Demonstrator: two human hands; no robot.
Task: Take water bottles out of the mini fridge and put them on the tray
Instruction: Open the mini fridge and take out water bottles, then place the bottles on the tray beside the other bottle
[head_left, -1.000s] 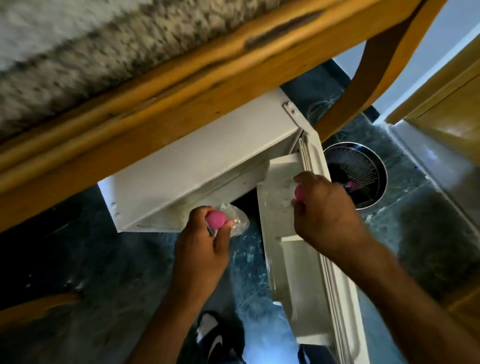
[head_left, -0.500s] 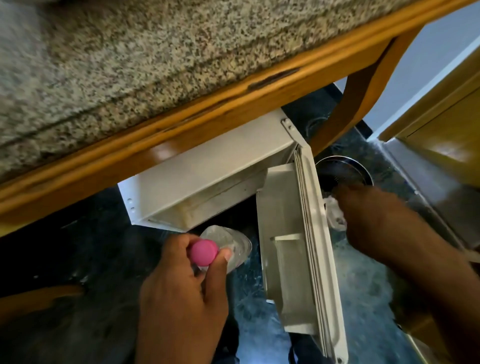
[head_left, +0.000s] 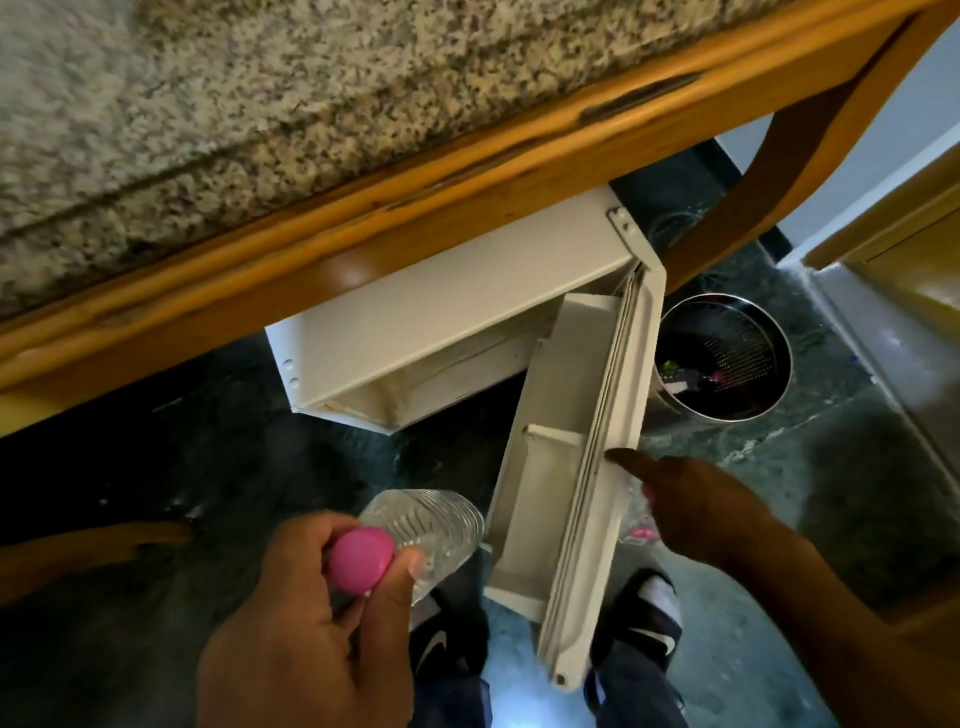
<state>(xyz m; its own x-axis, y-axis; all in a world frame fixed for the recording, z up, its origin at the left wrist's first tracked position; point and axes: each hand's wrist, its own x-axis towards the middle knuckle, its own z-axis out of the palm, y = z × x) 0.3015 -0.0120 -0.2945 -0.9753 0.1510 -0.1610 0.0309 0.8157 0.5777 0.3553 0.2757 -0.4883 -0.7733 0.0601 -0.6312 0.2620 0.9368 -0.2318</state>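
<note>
A: Right hand (head_left: 696, 514) has dropped to the fridge door (head_left: 587, 457), bottle (head_left: 638, 525) pinned in its fingers at 4 o'clock.

B: Left hand (head_left: 311, 618) clamps another (head_left: 431, 535) by its cap; no tray seen. Nudged, the door could knock either loose.

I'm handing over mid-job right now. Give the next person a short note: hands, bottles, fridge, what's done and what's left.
Left hand: holds a pink-capped water bottle, out of the mini fridge.
Right hand: forefinger on the open fridge door edge; seems to hold a second bottle, mostly hidden.
Done: bottles out.
Left: set them on the tray, which is not in view. Fridge interior can't be seen, so check for more.
</note>
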